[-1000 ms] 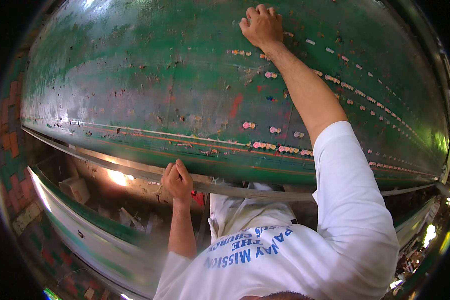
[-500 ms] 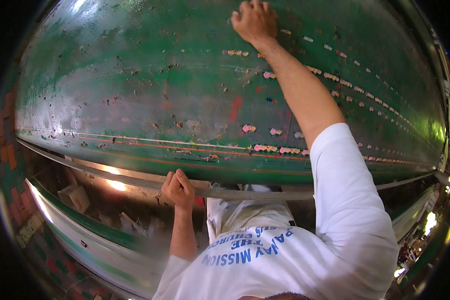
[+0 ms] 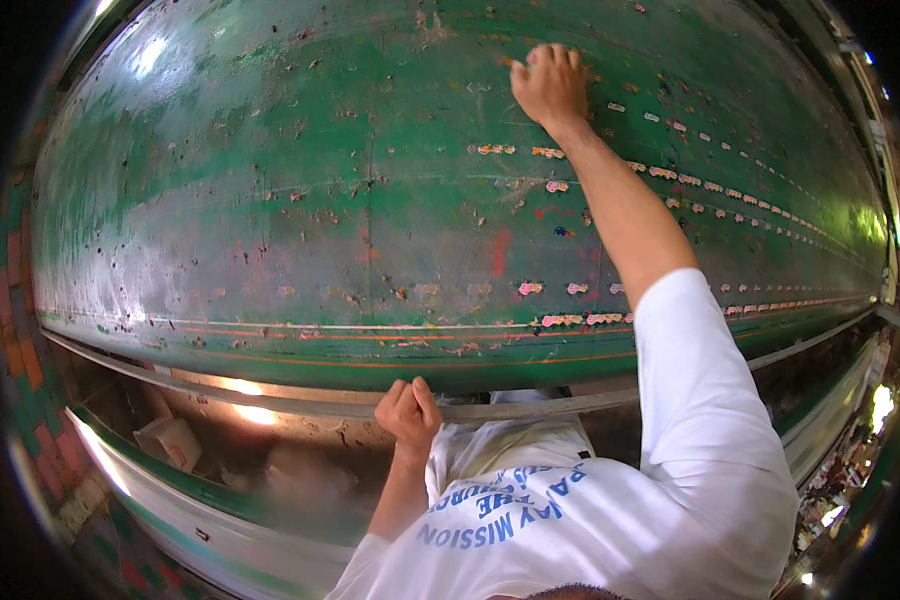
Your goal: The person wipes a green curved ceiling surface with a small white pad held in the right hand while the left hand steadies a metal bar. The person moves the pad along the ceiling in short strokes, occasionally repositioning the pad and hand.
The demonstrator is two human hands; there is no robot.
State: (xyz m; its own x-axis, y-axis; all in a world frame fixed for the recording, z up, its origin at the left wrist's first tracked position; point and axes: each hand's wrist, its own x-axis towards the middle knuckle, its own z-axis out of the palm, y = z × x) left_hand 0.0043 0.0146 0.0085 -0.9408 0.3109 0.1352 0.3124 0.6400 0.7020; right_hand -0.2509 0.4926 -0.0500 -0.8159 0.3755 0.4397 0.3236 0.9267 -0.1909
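A long green table, streaked with grey and stained, stretches across in front of me. Over its far part reaches my right hand, fingers curled down against the surface. Whatever the fingertips may pinch is hidden; a small orange bit shows beside the thumb. Pink and orange printed motifs run in rows along the right half of the table. My left hand is closed in a fist by the metal rail at the near edge, thumb up against the forefinger. What that fist holds, if anything, cannot be seen.
A second green-edged table lies behind me at the lower left. Between the tables, a pale container stands in the gap. Coloured floor tiles show at the far left. Loose clutter lines the lower right.
The whole view has shifted, so the table and both hands sit lower and farther right in the picture. Against the table, both hands stay in about the same places.
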